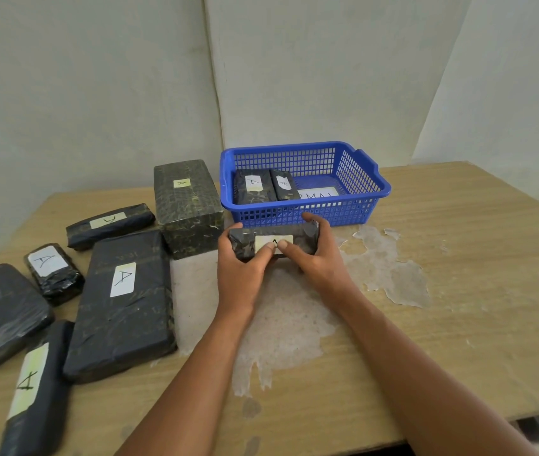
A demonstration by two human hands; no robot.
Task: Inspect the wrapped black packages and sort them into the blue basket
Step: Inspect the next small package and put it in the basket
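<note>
Worn wooden table (459, 291) has lots of bare room on the right, while its left side is crowded with black packages, the nearest long one (34, 390) cut off by the frame edge. Left hand (242, 268) and right hand (320, 255) both grip a small package (301, 236), thumbs covering its label. Just behind it sits the blue basket (370, 179), holding two packages (255, 187) and a half-hidden label.
</note>
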